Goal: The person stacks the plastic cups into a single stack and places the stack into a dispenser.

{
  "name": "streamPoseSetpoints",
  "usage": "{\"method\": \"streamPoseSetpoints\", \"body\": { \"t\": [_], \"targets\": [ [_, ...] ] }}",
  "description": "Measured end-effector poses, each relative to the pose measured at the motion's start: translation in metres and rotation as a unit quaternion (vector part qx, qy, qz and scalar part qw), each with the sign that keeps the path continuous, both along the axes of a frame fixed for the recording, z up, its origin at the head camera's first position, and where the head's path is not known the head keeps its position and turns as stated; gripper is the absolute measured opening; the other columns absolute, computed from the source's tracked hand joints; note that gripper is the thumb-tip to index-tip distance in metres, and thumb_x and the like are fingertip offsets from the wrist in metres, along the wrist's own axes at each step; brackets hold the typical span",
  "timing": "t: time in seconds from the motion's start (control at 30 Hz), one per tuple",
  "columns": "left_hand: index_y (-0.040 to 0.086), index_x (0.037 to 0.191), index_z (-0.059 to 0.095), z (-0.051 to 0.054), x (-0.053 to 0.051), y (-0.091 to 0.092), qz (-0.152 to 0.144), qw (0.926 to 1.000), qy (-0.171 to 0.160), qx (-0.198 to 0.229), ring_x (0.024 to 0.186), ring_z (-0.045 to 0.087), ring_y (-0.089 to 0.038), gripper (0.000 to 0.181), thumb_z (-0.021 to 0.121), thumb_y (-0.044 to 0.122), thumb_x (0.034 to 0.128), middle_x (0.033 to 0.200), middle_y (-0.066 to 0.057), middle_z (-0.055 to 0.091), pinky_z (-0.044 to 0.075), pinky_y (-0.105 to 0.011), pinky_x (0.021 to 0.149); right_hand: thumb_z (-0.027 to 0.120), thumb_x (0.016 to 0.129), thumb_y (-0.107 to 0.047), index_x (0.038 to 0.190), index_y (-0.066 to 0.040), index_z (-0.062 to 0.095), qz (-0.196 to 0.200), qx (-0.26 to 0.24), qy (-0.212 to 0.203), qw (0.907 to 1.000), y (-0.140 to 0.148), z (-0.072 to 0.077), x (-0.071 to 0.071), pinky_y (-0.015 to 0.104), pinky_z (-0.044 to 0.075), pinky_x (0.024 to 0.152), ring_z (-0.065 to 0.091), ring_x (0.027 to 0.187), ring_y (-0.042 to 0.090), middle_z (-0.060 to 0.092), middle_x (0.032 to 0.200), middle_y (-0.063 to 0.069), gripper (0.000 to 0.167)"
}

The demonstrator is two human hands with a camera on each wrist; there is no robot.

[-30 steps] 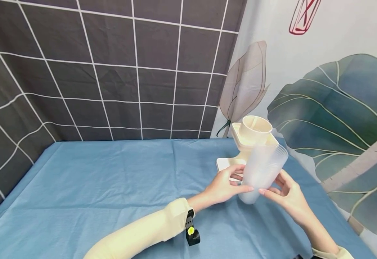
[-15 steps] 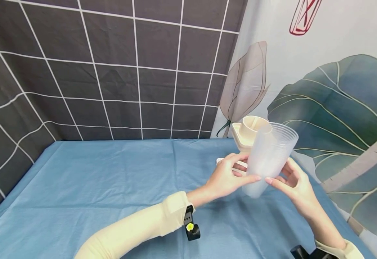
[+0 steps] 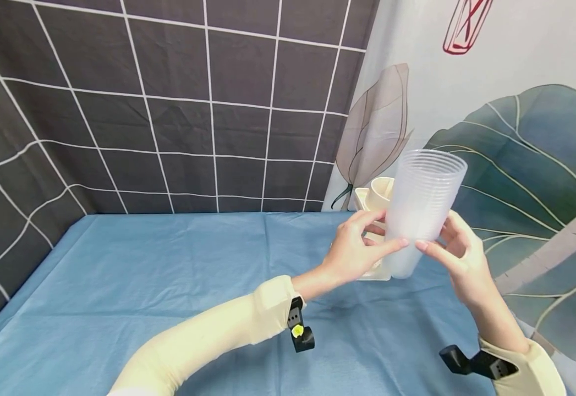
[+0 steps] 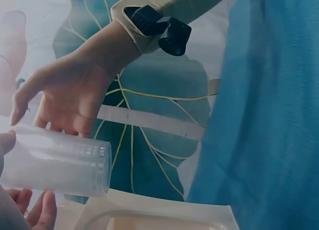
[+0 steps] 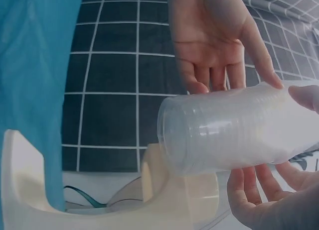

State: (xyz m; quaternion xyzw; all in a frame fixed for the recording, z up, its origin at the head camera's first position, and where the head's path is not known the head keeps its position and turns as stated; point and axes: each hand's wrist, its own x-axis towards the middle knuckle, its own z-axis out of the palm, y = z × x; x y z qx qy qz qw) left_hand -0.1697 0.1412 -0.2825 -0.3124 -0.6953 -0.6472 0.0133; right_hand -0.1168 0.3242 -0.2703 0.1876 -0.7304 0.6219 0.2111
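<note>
A stack of translucent plastic cups [image 3: 423, 206] is held up between both hands, rims upward and leaning slightly right. My left hand [image 3: 354, 247] grips its left side, thumb across the front and fingers behind. On the opposite side, my right hand [image 3: 463, 258] grips the stack with its thumb near the left one. Partly hidden behind the cups stands a cream holder [image 3: 379, 195] with a round collar on top. In the right wrist view, the cup stack [image 5: 224, 130] appears sideways, its bottom in front of part of the holder [image 5: 164, 205].
A blue cloth [image 3: 169, 286] covers the table. Behind it hangs a dark gridded curtain [image 3: 179, 126], and a leaf-patterned curtain [image 3: 525, 165] hangs on the right, close to the right hand. Each wrist carries a black camera mount [image 3: 300, 330].
Both hands have lifted the cup stack upward and a little to the right. It now covers more of the cream holder, which has stayed in place.
</note>
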Motion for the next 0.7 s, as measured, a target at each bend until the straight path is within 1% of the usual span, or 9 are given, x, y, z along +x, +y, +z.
{"method": "streamPoseSetpoints", "body": {
  "t": [0.17,0.27,0.37,0.53,0.7],
  "targets": [
    [0.013,0.131,0.059,0.011,-0.007,0.004,0.021,0.9993,0.012,0.027,0.092,0.065,-0.002,0.053,0.077,0.021,0.0811,0.116,-0.003,0.066,0.054,-0.014,0.077,0.051,0.084,0.014,0.142,-0.006,0.043,-0.015,-0.004,0.0,0.9999,-0.002,0.012,-0.007,0.015,0.045,0.092,0.05,0.121,0.015,0.053,0.135,0.003,0.062],
    [0.012,0.13,0.059,0.016,-0.013,0.005,0.019,0.9986,0.014,0.047,0.091,0.066,-0.003,0.053,0.077,0.019,0.0806,0.115,-0.004,0.067,0.055,-0.015,0.076,0.053,0.085,0.011,0.142,-0.007,0.044,-0.023,-0.009,-0.002,0.9997,-0.004,0.019,-0.012,0.017,0.045,0.092,0.048,0.123,0.017,0.053,0.136,0.004,0.06],
    [0.013,0.128,0.061,0.022,-0.02,0.007,0.021,0.9975,0.019,0.065,0.089,0.066,-0.001,0.052,0.078,0.018,0.0796,0.114,-0.005,0.068,0.056,-0.016,0.075,0.054,0.086,0.009,0.142,-0.008,0.045,-0.026,-0.015,-0.002,0.9995,-0.005,0.027,-0.018,0.018,0.045,0.092,0.047,0.125,0.018,0.053,0.137,0.003,0.059],
    [0.011,0.13,0.057,0.033,-0.03,0.011,0.015,0.9956,0.025,0.089,0.088,0.064,0.0,0.056,0.079,0.015,0.0785,0.115,-0.009,0.068,0.056,-0.018,0.077,0.054,0.089,0.006,0.141,-0.008,0.046,-0.014,-0.04,0.004,0.9991,-0.006,0.038,-0.026,0.015,0.048,0.091,0.051,0.121,0.018,0.055,0.135,0.004,0.054],
    [0.013,0.132,0.052,0.047,-0.039,0.013,0.011,0.9965,0.04,0.072,0.092,0.065,-0.004,0.058,0.078,0.018,0.0802,0.119,-0.007,0.066,0.055,-0.017,0.079,0.053,0.09,0.003,0.14,-0.008,0.047,-0.003,-0.067,0.011,0.9977,-0.007,0.049,-0.034,0.017,0.048,0.092,0.054,0.118,0.018,0.056,0.131,0.005,0.051]
  ]
}}
